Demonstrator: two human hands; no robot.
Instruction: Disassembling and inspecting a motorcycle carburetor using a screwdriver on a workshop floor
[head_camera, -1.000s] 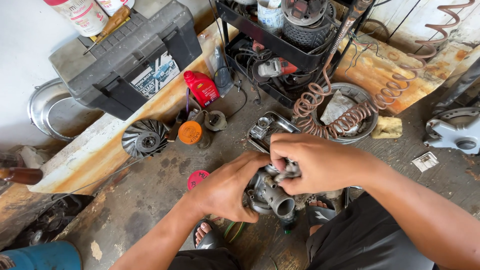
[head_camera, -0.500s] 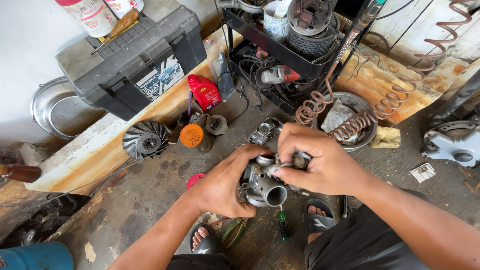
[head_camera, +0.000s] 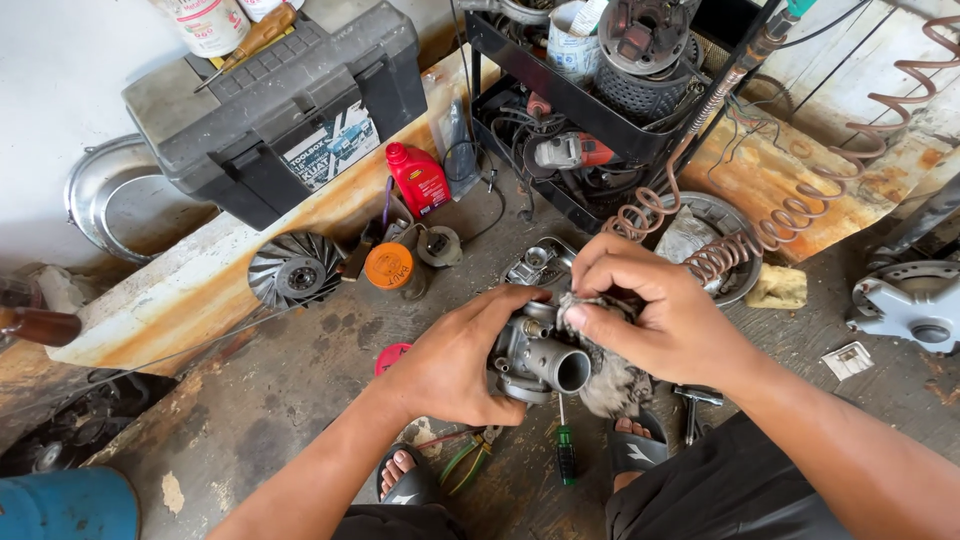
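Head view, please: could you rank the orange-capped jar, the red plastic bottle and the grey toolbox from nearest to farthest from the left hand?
1. Orange-capped jar, just up-left of the left hand.
2. Red plastic bottle, farther up.
3. Grey toolbox, top left.

the light is soft daylight, even and quite bright, with no hard glare. around the black toolbox (head_camera: 275, 105) the pale wall is almost washed out. shadows are weak; a darker zone sits far below the toolbox, at the lower left corner. right of the toolbox, the metal carburetor (head_camera: 540, 360) is sharp and shows small highlights. the wide lens bends lines near the frame edges. no motion blur is visible.
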